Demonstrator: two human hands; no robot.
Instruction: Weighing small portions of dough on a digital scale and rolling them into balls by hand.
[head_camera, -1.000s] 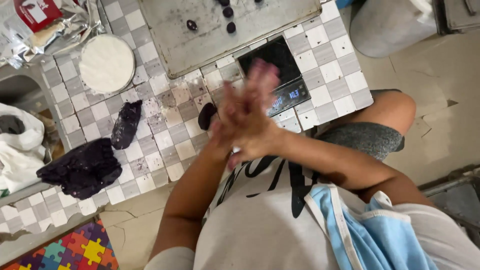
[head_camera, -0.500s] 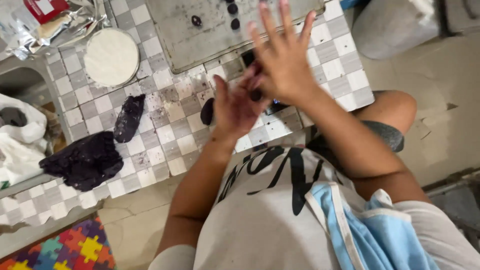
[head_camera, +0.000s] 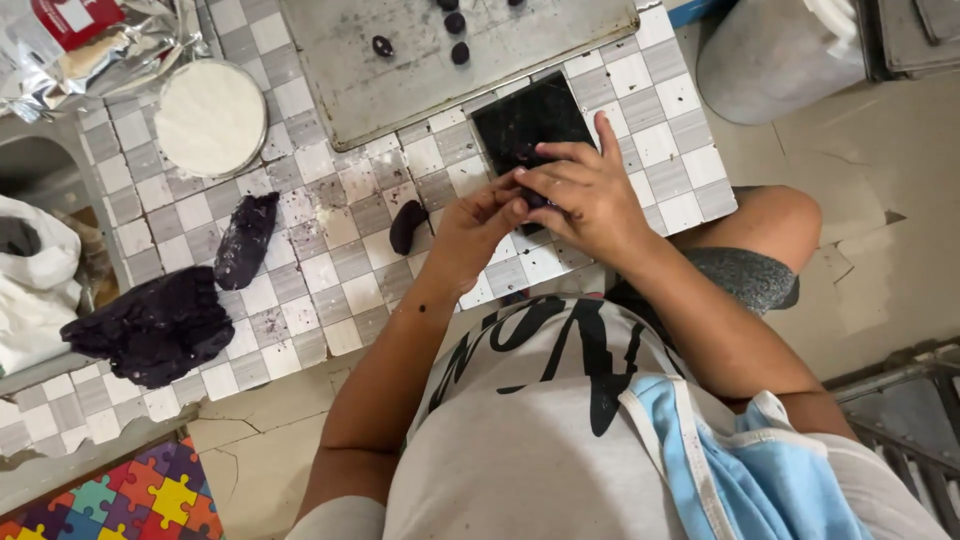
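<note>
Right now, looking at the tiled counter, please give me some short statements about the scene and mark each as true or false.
1. Both hands meet over the black scale. True: the left hand and right hand touch above its near edge.
2. The metal tray holds small dark dough balls. True.
3. The round white dish stands on the tray. False: it stands on the tiles, to the left of the tray.
4. The large dark dough lump lies on the scale. False: it lies at the counter's near left edge.
5. A small dark dough piece lies on the tiles beside the left hand. True.
</note>
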